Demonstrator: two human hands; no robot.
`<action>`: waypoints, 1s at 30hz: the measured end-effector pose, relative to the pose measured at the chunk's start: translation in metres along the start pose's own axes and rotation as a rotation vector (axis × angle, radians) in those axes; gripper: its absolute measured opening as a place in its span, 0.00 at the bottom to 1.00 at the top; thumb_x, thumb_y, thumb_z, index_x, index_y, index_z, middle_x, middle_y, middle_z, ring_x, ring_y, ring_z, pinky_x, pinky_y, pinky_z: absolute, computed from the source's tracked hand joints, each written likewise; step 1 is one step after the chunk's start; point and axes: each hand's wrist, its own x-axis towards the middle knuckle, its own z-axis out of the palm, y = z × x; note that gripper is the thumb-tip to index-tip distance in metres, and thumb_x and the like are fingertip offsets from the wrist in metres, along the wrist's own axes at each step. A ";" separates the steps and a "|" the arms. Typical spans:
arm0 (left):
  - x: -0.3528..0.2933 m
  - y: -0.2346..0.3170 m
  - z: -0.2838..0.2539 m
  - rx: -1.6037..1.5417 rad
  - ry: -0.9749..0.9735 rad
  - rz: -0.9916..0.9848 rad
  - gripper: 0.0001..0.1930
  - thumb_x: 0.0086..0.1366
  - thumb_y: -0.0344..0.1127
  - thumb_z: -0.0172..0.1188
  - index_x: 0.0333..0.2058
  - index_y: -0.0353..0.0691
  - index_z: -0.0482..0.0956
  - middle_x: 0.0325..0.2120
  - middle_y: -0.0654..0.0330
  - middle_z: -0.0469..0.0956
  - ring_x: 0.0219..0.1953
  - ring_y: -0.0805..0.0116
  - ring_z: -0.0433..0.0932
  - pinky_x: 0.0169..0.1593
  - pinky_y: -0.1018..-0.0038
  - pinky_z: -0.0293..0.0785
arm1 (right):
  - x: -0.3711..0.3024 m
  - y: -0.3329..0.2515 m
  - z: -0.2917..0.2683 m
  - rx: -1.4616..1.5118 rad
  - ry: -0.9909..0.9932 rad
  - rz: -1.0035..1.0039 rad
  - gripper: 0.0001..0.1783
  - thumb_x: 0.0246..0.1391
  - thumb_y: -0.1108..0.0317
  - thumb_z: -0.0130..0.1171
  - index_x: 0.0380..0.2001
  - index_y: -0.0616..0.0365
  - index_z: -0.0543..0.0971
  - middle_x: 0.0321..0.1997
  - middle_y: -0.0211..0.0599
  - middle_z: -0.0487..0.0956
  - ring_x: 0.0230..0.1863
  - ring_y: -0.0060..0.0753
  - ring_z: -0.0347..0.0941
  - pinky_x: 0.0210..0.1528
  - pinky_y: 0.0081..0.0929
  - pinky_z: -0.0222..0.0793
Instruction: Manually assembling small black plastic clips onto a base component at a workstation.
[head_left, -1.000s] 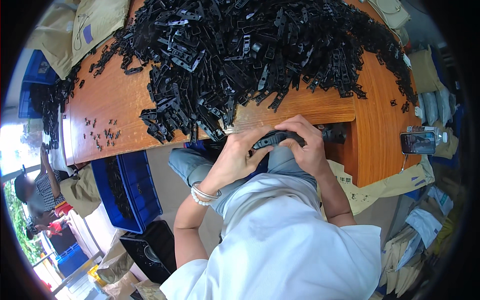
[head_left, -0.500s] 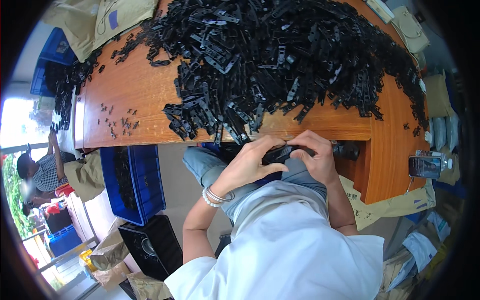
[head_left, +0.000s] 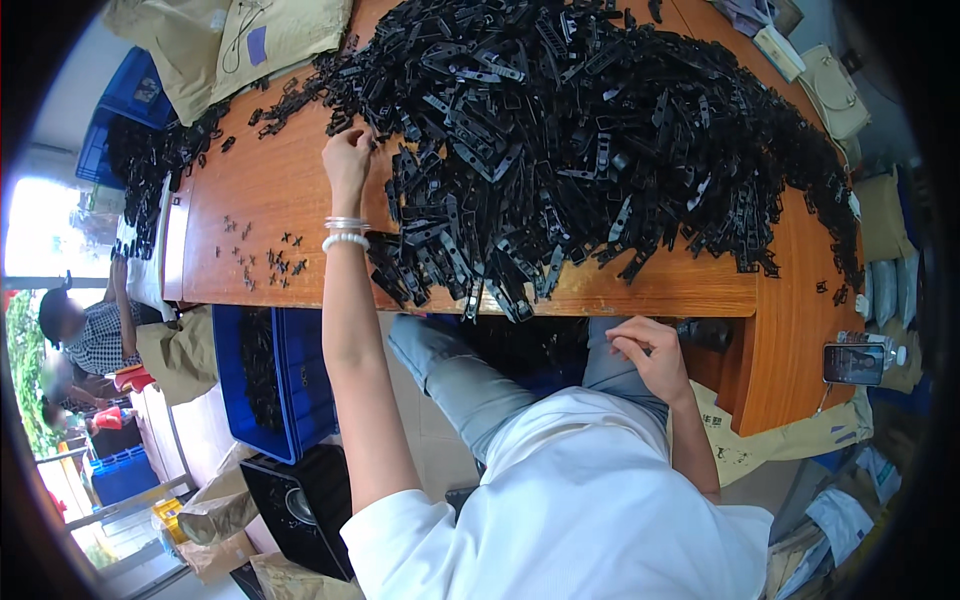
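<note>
A large heap of black plastic clip-like parts (head_left: 560, 150) covers much of the wooden table (head_left: 290, 180). My left arm reaches far over the tabletop. My left hand (head_left: 347, 160), fingers curled together, is at the heap's left edge; dark parts lie against its fingertips, and what they pinch is hidden. Over my lap, just below the table's front edge, my right hand (head_left: 652, 357) is closed loosely with thumb and fingertips bent inward, and nothing shows in it. Several small dark cross-shaped pieces (head_left: 277, 262) lie on the table left of my left forearm.
Left of my legs stands a blue crate (head_left: 287, 380) with black parts inside, above a black box (head_left: 300, 510). A phone on a stand (head_left: 853, 364) is at the right. Paper sacks (head_left: 275, 50) lie at the far left corner. Another person (head_left: 100, 335) works at far left.
My left hand has left my lap and reached forward-left to the heap's edge. My right hand has drawn slightly back toward me. The black part between both hands is no longer visible there.
</note>
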 end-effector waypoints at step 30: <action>-0.141 0.178 -0.050 -0.790 -0.431 -0.298 0.09 0.52 0.25 0.61 0.18 0.36 0.70 0.21 0.71 0.67 0.21 0.86 0.61 0.23 0.87 0.52 | 0.026 0.045 -0.071 -0.656 0.751 -0.215 0.07 0.48 0.77 0.55 0.33 0.62 0.75 0.27 0.35 0.69 0.22 0.30 0.67 0.25 0.23 0.63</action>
